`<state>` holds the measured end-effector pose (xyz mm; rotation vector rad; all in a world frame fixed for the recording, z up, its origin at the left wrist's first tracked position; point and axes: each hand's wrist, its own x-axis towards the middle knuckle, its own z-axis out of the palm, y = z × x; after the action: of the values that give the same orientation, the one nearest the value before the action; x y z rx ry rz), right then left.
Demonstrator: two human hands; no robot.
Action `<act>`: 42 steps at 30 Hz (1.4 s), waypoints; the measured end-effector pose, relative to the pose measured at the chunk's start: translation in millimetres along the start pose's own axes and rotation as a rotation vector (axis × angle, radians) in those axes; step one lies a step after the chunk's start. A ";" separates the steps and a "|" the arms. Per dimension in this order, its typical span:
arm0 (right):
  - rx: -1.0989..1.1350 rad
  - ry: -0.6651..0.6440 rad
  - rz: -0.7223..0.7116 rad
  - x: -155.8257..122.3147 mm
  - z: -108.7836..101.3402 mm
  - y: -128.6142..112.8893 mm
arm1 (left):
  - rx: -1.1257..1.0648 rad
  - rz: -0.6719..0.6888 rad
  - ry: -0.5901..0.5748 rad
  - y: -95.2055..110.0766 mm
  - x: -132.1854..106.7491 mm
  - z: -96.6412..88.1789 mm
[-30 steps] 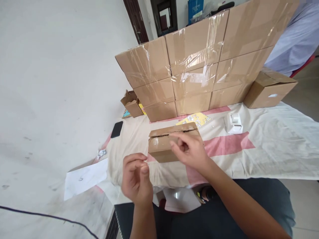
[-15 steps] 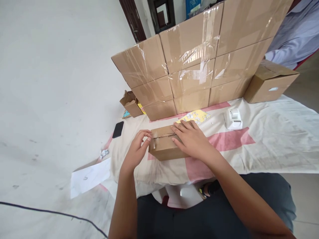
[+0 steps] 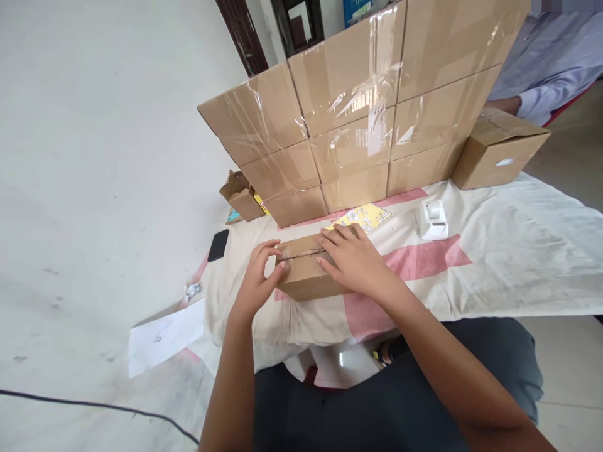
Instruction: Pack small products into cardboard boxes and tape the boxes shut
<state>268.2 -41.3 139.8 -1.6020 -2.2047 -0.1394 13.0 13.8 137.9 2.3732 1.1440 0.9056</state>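
A closed cardboard box [image 3: 311, 282] lies on the cloth-covered table in front of me. Along its top runs a seam, with a piece of clear tape [image 3: 285, 255] at the left end. My left hand [image 3: 258, 276] is at that end, thumb by the front corner and curved fingers by the rear one, with a gap between them. Spread across the top and right part of the box, my right hand [image 3: 351, 258] rests with its fingers apart. Beyond it lies a yellow patterned sheet [image 3: 377, 216]. A white tape dispenser [image 3: 432, 221] stands to the right.
A wall of taped cardboard panels [image 3: 353, 144] rises behind the box. Another carton [image 3: 499, 154] sits at the right, near a person's sleeve [image 3: 546, 94]. To the left are a small open carton [image 3: 245, 201], a black phone [image 3: 218, 245] and a white paper [image 3: 164, 339].
My left thumb has shifted onto the box's front left corner, and the tape there looks pressed nearer the end. The right hand stays on the box. The whole view has shifted slightly.
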 end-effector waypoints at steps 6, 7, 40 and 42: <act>-0.004 0.015 -0.005 -0.2 0.6 0.9 | -0.149 0.104 0.163 -2.2 -2.9 5.3; -0.003 0.016 -0.004 -0.2 0.7 1.2 | -0.169 0.106 0.186 -2.6 -3.7 7.6; 0.038 -0.016 0.012 -0.7 -0.8 0.6 | 0.037 -0.022 0.243 -5.7 -3.0 23.1; 0.036 -0.020 0.014 -0.8 -0.7 0.7 | 0.035 -0.077 0.208 -5.8 -2.5 22.9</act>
<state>269.2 -41.9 140.0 -1.6054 -2.1980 -0.0803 24.1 14.5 116.9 2.2861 1.3287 1.1349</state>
